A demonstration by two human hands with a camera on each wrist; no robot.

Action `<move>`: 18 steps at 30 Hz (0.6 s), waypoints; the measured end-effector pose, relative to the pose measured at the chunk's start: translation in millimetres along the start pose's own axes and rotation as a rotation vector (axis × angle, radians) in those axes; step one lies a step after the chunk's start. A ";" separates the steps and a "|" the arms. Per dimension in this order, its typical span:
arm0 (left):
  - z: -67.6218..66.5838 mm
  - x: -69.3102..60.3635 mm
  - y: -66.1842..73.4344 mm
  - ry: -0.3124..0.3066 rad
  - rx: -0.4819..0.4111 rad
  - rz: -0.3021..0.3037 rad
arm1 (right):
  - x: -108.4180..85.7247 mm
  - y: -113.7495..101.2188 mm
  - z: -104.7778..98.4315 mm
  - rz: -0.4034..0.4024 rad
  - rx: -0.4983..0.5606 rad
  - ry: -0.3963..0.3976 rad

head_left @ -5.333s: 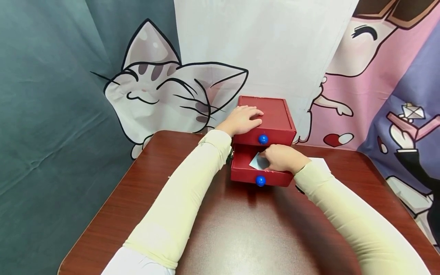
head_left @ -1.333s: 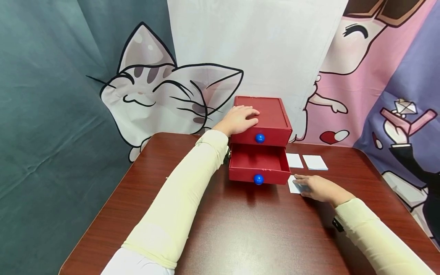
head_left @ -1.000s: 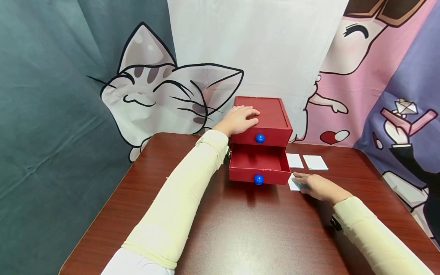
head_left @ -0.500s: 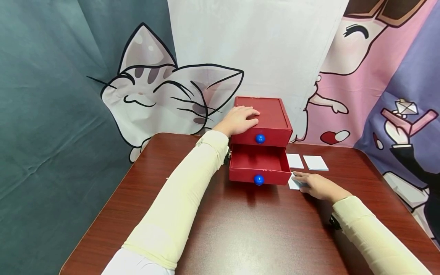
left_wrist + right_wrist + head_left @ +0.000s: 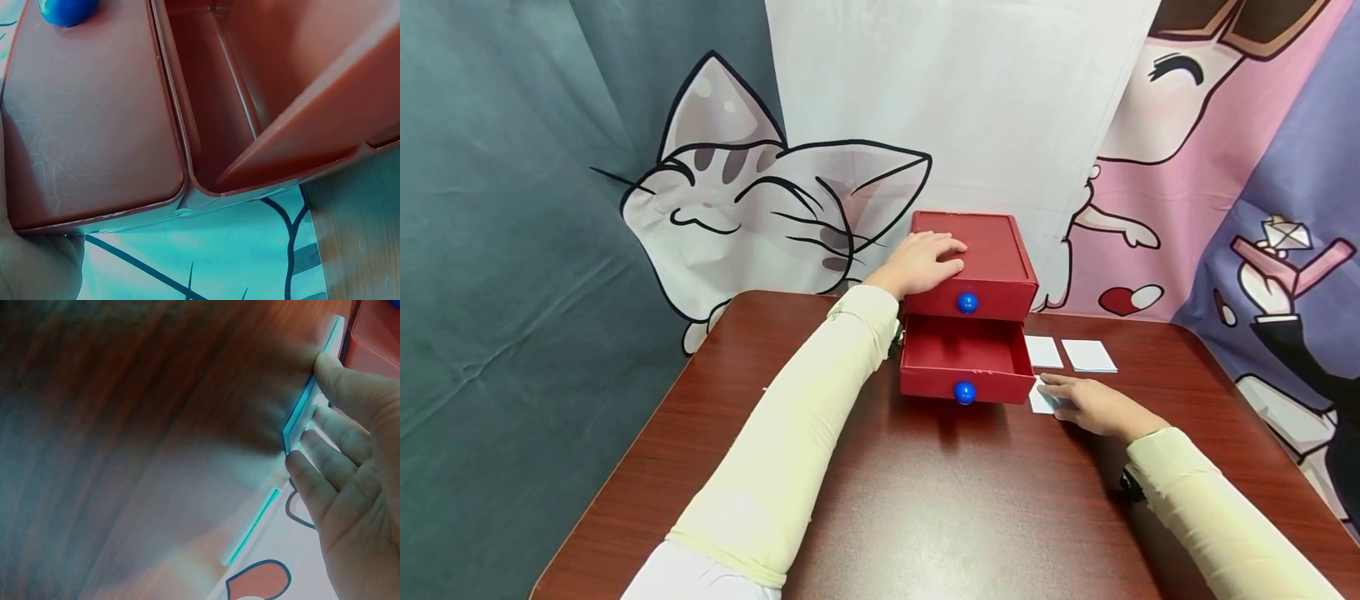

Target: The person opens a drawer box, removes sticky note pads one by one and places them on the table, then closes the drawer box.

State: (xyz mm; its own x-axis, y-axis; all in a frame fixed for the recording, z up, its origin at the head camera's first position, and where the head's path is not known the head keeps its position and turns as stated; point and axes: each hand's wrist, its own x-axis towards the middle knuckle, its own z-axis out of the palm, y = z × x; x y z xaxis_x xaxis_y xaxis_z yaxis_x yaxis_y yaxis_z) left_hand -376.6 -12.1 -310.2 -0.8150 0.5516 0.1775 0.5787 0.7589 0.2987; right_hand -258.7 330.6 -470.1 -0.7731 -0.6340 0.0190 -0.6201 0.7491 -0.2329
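A red two-drawer box stands toward the back of the table, each drawer front bearing a blue knob. Its lower drawer is pulled out, with bare floor showing; the upper one is closed. Across the box's top left rests my left hand, fingers extended; in the left wrist view only part of that hand shows. My right hand holds a white sticky note pad flat on the table, right of the drawer. In the right wrist view, thumb and fingertips touch the pad's edges.
Two more white pads lie behind the right hand: one close to the box, another farther right. The brown table reaches back to a cartoon-printed curtain right behind the box.
About five seconds ago my right hand held the pad inside the lower drawer. It has brought it onto the table, then slid it slightly back. My left hand has stayed on the box.
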 end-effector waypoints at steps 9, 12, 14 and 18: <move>-0.4 -0.4 0.1 0.003 -0.001 0.005 | -0.9 -3.2 -10.4 0.081 -0.011 0.110; -0.7 -0.6 0.0 0.001 0.002 0.005 | 0.6 -12.5 -23.3 0.128 -0.026 0.242; -1.0 -0.3 0.0 0.000 0.003 0.006 | 2.7 -20.6 -30.9 0.156 -0.037 0.355; -1.3 0.2 0.1 -0.005 0.008 0.006 | 8.6 -41.4 -40.2 0.177 -0.030 0.580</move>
State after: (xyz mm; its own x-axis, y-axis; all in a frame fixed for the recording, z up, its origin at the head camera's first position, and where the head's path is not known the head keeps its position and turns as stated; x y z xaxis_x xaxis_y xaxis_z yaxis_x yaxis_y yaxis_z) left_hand -376.8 -12.4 -308.9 -0.8114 0.5578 0.1747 0.5838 0.7583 0.2903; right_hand -245.0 301.8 -421.2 -0.8061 -0.2983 0.5111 -0.4728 0.8440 -0.2531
